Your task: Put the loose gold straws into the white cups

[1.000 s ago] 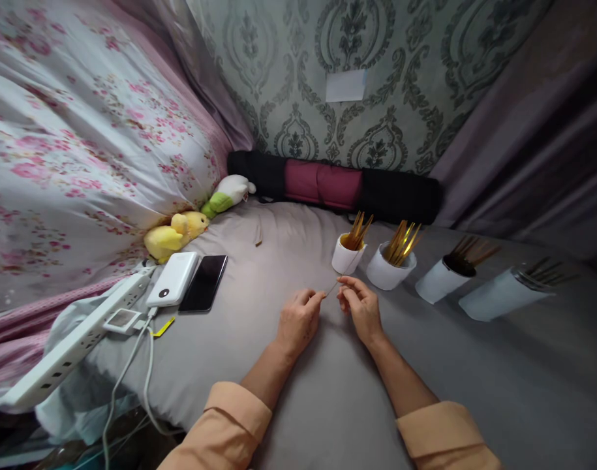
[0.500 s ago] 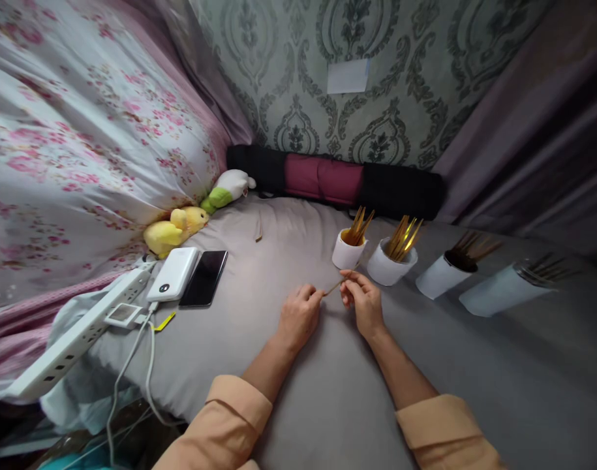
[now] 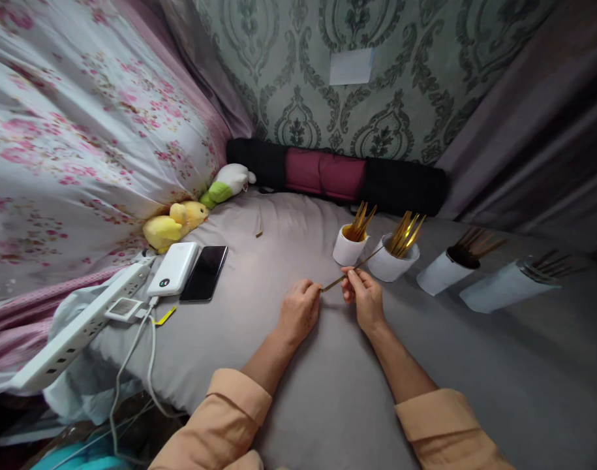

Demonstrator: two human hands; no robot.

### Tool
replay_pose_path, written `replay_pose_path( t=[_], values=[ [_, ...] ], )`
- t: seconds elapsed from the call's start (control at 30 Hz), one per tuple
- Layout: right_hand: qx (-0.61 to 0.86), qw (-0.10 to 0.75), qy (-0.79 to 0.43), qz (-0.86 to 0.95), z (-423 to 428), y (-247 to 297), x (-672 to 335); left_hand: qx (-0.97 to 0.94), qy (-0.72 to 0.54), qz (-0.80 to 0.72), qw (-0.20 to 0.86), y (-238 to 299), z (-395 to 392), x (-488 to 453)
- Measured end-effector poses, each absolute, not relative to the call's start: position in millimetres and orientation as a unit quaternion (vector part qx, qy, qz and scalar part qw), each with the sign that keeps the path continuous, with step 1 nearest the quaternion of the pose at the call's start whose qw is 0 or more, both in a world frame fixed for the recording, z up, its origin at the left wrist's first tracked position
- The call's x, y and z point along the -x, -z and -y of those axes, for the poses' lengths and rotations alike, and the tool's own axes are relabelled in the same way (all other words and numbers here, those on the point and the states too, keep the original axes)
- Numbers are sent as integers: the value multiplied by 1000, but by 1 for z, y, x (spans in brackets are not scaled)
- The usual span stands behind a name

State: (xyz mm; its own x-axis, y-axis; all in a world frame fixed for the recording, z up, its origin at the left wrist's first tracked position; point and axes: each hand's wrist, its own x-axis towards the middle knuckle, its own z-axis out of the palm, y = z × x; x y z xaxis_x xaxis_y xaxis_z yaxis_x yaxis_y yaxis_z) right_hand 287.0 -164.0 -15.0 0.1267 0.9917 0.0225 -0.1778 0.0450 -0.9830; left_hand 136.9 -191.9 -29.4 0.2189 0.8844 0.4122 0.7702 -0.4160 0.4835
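A thin brownish-gold strip (image 3: pixel 333 282) runs slantwise between my two hands, its far end sticking out up and to the right. My left hand (image 3: pixel 301 310) is closed on the strip's lower end with thumb and forefinger. Farther along it, my right hand (image 3: pixel 364 297) pinches the strip between thumb and fingertips. Just beyond the right hand stand two short white cups, a smaller one (image 3: pixel 350 251) and a wider one (image 3: pixel 393 266), both holding several golden pointed strips. What the curled fingers of my left hand cover is hidden.
Two taller white cylinders (image 3: pixel 440 275) (image 3: pixel 498 292) lean at the right with darker sticks. At left are a white power bank (image 3: pixel 173 271), a phone (image 3: pixel 204 274), a power strip (image 3: pixel 77 336) and cables. Plush toys (image 3: pixel 175 225) and a black-maroon roll (image 3: pixel 325 173) line the back of the grey sheet.
More of the strip shows now, reaching past my right hand up to the right. My right-hand fingers have shifted slightly along it; the left hand stays nearly in place. The view has tilted slightly.
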Motion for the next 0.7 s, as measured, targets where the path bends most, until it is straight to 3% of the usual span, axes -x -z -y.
replay_pose_path(
  t=[0.7],
  values=[
    [491, 581, -483, 434, 163, 17, -287, -717, -397, -530, 217, 28, 189, -138]
  ],
)
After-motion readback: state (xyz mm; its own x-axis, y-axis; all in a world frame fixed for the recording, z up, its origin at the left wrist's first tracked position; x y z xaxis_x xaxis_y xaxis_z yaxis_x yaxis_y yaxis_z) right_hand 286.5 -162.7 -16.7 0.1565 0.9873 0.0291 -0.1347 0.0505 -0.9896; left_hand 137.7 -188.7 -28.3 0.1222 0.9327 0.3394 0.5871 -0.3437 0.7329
